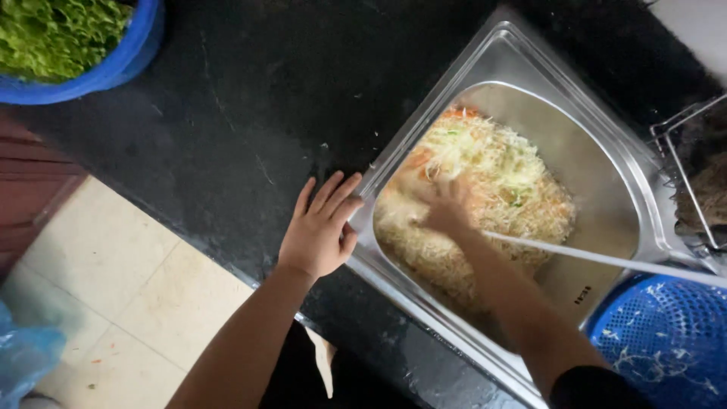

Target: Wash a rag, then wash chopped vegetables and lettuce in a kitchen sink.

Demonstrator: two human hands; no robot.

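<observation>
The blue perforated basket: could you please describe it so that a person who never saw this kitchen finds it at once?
Start at the steel sink set in the black counter, full of shredded vegetables. The blue perforated basket sits at the sink's near right corner. Unlike the blue bowl of greens far left, it has many holes and only scattered shreds inside.

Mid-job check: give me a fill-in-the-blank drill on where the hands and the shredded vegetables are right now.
1. The right hand is down in the shredded vegetables that lie in the steel ____.
2. The left hand rests flat on the ____ countertop, beside the sink rim.
3. The bowl of leafy greens is ____ in colour.
4. A thin stream of ____ crosses the basin.

Missing words: sink; black; blue; water
</observation>
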